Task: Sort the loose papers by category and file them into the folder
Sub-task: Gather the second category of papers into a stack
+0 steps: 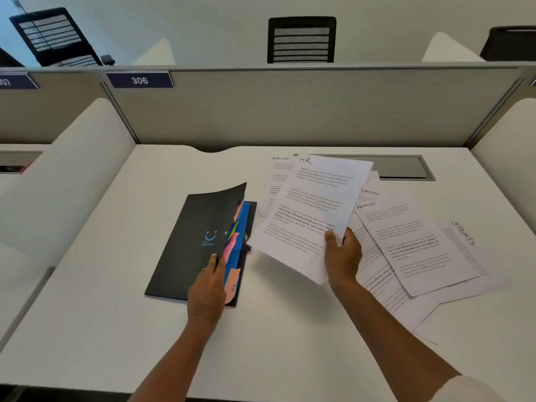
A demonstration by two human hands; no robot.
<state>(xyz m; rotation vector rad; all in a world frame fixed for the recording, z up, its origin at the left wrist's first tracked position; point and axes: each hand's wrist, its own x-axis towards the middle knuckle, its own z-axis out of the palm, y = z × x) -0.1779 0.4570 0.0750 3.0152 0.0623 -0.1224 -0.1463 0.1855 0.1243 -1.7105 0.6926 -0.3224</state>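
A black folder (188, 245) with a blue smiley print lies on the white desk (116, 314). My left hand (207, 288) pinches its front cover at the right edge and lifts it slightly, showing blue dividers and coloured tabs; one pink tab (233, 285) reads "HR". My right hand (342, 256) holds a printed sheet headed "HR" (313, 210) by its lower edge, tilted above the desk just right of the folder. Loose sheets headed "ADMIN" (406, 239) and one headed "SPORTS" (464, 236) are spread to the right. Another "ADMIN" sheet (275, 175) lies behind the held one.
A grey partition (290, 111) labelled "306" closes the desk's far side, with white side dividers left and right. A grey cable-tray lid (400, 166) is set into the desk at the back right. Black chairs stand beyond the partition.
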